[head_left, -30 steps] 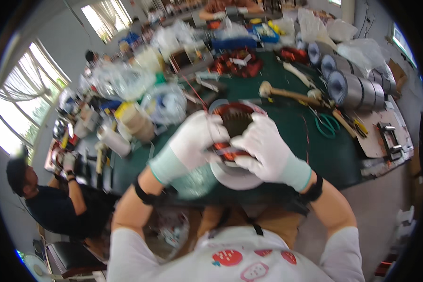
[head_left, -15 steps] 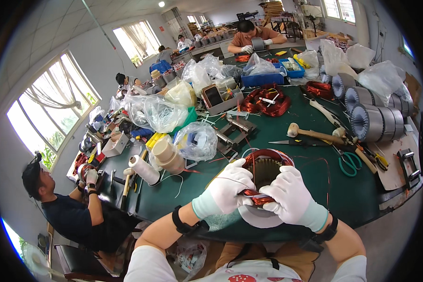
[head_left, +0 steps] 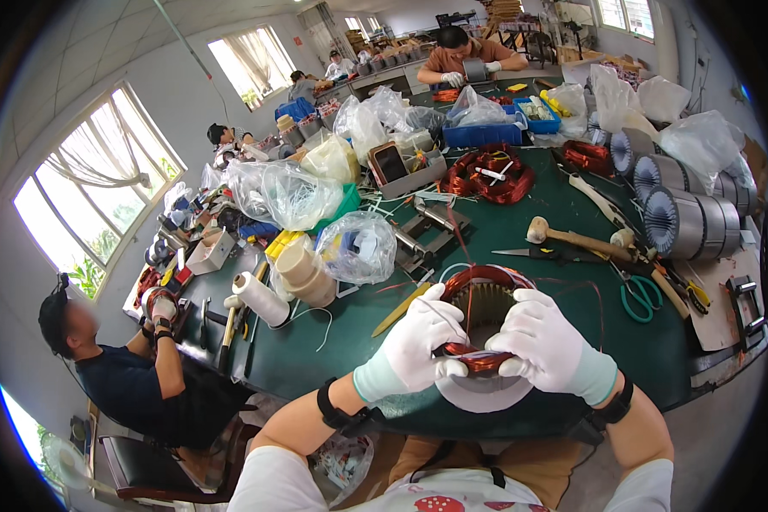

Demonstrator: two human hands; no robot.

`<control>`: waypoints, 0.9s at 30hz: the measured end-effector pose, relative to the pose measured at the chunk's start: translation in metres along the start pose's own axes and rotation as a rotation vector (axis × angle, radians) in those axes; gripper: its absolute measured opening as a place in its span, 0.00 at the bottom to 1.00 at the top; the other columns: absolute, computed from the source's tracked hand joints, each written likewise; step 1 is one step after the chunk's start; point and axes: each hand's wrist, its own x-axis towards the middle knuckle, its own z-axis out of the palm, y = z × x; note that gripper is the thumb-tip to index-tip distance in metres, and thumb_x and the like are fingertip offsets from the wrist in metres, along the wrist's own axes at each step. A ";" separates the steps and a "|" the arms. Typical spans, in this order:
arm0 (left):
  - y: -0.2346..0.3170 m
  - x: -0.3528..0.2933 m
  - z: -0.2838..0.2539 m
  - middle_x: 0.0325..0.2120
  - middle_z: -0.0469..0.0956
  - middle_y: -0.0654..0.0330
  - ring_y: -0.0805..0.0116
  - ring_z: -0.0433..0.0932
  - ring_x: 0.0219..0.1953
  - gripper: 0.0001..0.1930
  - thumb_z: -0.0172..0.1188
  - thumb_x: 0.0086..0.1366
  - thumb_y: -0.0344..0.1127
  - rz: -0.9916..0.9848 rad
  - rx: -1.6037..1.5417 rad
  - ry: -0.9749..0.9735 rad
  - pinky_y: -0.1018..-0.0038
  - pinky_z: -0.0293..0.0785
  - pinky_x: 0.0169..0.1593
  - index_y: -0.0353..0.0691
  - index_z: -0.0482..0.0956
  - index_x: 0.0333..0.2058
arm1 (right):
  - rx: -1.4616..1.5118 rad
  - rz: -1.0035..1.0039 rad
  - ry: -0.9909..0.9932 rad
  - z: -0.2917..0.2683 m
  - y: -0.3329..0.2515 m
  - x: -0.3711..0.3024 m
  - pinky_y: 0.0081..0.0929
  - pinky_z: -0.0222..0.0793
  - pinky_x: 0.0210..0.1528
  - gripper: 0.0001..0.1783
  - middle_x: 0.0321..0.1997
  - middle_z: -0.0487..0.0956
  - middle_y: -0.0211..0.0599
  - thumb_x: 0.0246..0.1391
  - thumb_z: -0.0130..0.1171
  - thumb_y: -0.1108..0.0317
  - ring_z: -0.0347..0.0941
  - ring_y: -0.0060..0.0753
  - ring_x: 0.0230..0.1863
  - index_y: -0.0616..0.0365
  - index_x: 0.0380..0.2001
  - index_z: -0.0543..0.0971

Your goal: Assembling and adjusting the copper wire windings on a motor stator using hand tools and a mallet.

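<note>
A round motor stator [head_left: 480,300] with red copper windings and a toothed inner bore sits upright near the table's front edge, on a white round base [head_left: 484,398]. My left hand [head_left: 418,340], in a white glove, is closed on the left part of the stator's near copper coil bundle [head_left: 484,362]. Opposite it, my gloved right hand [head_left: 548,340] has its thumb and fingers closed on the right part of that bundle. A thin red wire runs up from beside the left hand. The palms hide the stator's sides.
Left of the stator lie a yellow pointed stick [head_left: 399,309] and a thread cone [head_left: 260,299]. Scissors [head_left: 639,294], a mallet [head_left: 576,240] and stator cores [head_left: 684,224] are at the right. Copper coils [head_left: 486,174] lie beyond. A co-worker [head_left: 119,367] sits at left.
The whole view has shifted slightly. My left hand has moved a little, and the yellow stick beside it now shows more. The loose red wire lies differently. Both hands stay at the near coil bundle.
</note>
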 end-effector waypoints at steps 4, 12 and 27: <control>-0.001 -0.002 0.004 0.39 0.78 0.59 0.52 0.75 0.51 0.18 0.73 0.56 0.51 0.007 -0.005 0.009 0.44 0.56 0.72 0.44 0.82 0.36 | 0.005 -0.028 0.027 0.003 0.002 -0.001 0.50 0.65 0.65 0.15 0.33 0.77 0.32 0.55 0.66 0.56 0.73 0.42 0.42 0.53 0.40 0.81; -0.002 -0.001 0.001 0.37 0.78 0.63 0.55 0.76 0.52 0.23 0.70 0.59 0.59 -0.005 -0.054 0.022 0.40 0.53 0.73 0.44 0.83 0.36 | 0.000 -0.025 -0.067 -0.010 0.003 0.003 0.50 0.64 0.66 0.17 0.39 0.79 0.34 0.56 0.66 0.54 0.74 0.46 0.48 0.52 0.43 0.81; 0.001 -0.003 0.007 0.38 0.76 0.60 0.53 0.74 0.51 0.20 0.74 0.54 0.52 -0.017 -0.049 0.039 0.42 0.52 0.73 0.44 0.82 0.36 | 0.020 -0.023 -0.068 -0.008 0.022 -0.007 0.52 0.62 0.69 0.19 0.42 0.79 0.34 0.53 0.68 0.52 0.75 0.47 0.54 0.51 0.42 0.81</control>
